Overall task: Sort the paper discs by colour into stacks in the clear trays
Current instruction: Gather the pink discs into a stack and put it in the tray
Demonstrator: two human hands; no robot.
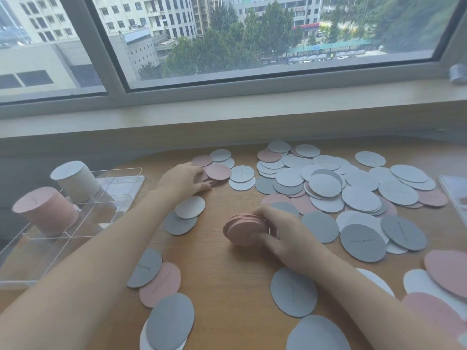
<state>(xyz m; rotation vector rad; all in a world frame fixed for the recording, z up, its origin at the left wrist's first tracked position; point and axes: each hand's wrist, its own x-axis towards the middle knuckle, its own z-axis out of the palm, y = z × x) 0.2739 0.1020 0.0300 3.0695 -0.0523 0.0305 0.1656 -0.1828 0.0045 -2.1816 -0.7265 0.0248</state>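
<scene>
2 hands: right (pixel 285 233) grips pink bundle (pixel 243 231), left (pixel 183 179) flat on pink discs (pixel 217 172); 2 stacks in tray (pixel 75 218).

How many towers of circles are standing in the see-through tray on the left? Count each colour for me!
In the clear tray:
Pink stack: 1
White stack: 1
Grey stack: 0
Total: 2
The pink bunch in the right hand is on the table, so it is not counted.
</scene>
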